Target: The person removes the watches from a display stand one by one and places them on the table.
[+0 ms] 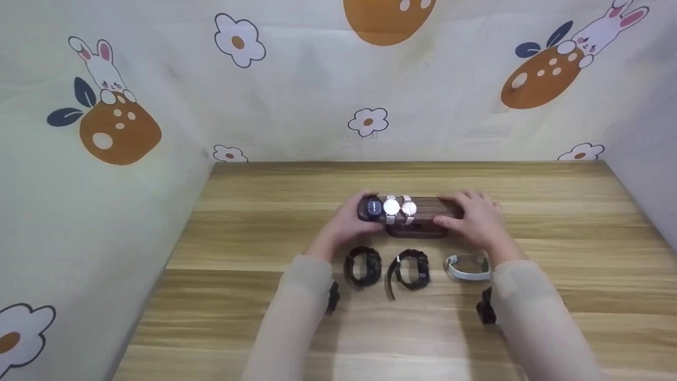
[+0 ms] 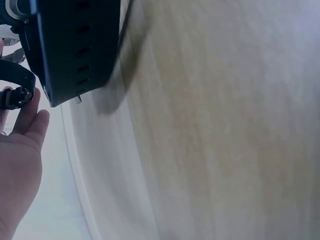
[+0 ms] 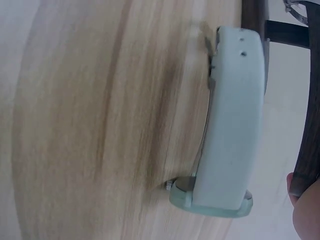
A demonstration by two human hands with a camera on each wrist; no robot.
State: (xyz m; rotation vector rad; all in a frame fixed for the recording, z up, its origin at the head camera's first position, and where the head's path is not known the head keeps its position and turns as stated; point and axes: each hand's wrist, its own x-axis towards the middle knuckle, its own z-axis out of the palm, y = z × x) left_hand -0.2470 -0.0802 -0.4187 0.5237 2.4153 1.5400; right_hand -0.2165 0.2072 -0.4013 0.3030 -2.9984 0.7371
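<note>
A dark wooden watch stand (image 1: 433, 209) sits mid-table, its bar raised over a base (image 1: 418, 230). On the bar's left half hang a dark square-faced watch (image 1: 374, 207) and two light watches with round dials (image 1: 391, 206). My left hand (image 1: 349, 219) grips the bar's left end beside the square watch, thumb toward the front. The right end is held by my right hand (image 1: 478, 219), fingers behind and thumb in front. In the right wrist view, the bar (image 3: 311, 110) reaches the right hand (image 3: 309, 215), mostly cut off.
In front of the stand lie two black watches (image 1: 372, 267) (image 1: 423, 270) and a pale green watch (image 1: 468, 276) to the right. A black watch (image 2: 80, 50) looms close in the left wrist view. Patterned walls (image 1: 296, 106) enclose the wooden table (image 1: 254, 222) behind and at both sides.
</note>
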